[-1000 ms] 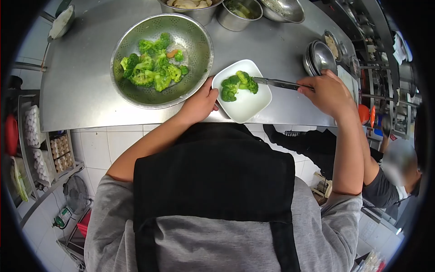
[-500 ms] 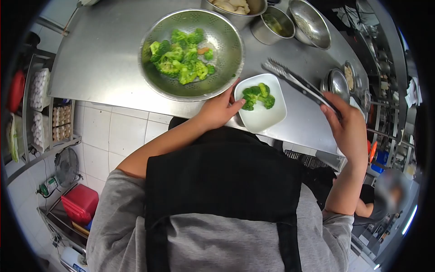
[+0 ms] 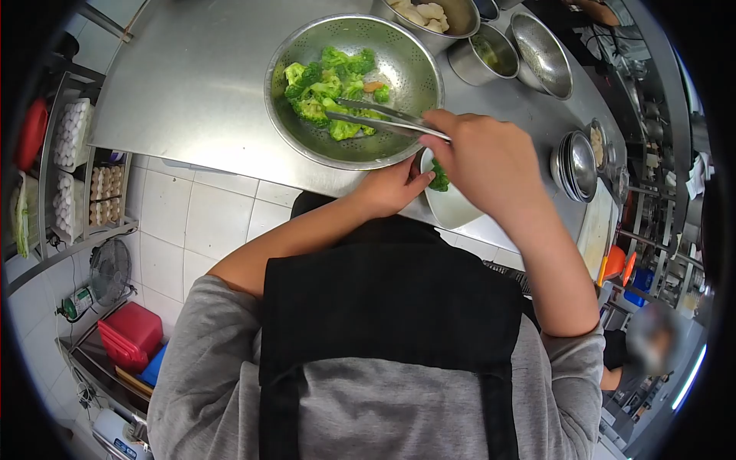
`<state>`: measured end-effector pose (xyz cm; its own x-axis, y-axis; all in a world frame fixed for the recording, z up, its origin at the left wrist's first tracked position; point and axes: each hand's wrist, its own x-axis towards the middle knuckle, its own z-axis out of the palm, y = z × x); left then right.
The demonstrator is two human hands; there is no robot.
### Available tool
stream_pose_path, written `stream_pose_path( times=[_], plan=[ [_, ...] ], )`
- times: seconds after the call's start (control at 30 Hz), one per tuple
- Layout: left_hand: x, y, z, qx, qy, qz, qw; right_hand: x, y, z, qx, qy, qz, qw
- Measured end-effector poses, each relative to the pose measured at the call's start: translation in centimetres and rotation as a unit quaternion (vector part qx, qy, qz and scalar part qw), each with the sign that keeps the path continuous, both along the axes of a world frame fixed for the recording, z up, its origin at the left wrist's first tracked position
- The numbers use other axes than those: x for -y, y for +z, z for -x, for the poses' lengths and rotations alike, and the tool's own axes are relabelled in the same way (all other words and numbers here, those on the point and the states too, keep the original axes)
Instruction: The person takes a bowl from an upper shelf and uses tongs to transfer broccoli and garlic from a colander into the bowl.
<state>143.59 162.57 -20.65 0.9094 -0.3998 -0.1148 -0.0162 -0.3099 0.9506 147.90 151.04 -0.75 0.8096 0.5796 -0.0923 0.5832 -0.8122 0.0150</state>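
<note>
Beneath the right hand and just beside the left hand, a smooth white dish with softly rounded corners sits at the tabletop's near edge, partly covered from view; whether it rests fully on the metal or juts out past it, I cannot tell. The left hand grips its left rim, thumb uppermost, the other fingers partly hidden. A dark green floret shows inside it, so some broccoli has been portioned out, though how much is hidden.

Beyond the left hand, a round metal colander with rows of small holes holds the larger share, not yet dished: a heap of broccoli, bumpy-headed and bright green, with one smooth orange piece beside it. The right hand is closed around slim metal tongs, whose spread arms reach left over the heap; whether they pinch a floret is unclear.

To the right of the right hand stands a nested stack of shiny metal bowls. Farther past both hands, on the brushed-metal tabletop, are a straight-sided pot with greenish contents, a wide shallow bowl and a deep vessel of pale, lumpy pieces.
</note>
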Motion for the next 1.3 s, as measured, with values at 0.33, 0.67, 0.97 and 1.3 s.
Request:
stream_pose_path(
  times=[0.33,0.67,0.97,1.3],
  plan=[
    [0.1,-0.4,-0.4,0.044,-0.002,0.028,0.999,3.1,-2.3,0.3,0.079,-0.062,-0.114,0.988],
    [0.1,-0.2,-0.7,-0.026,-0.03,0.044,0.998,5.3,-0.1,0.0,-0.025,-0.1,-0.091,0.991],
    [-0.2,0.2,-0.6,-0.052,-0.03,0.056,0.997,4.3,-2.2,-2.4,-0.113,-0.152,-0.054,0.98],
    [0.2,0.2,-0.5,-0.129,-0.017,0.104,0.986,13.6,1.9,7.0,-0.171,-0.334,-0.303,0.876]
  ],
)
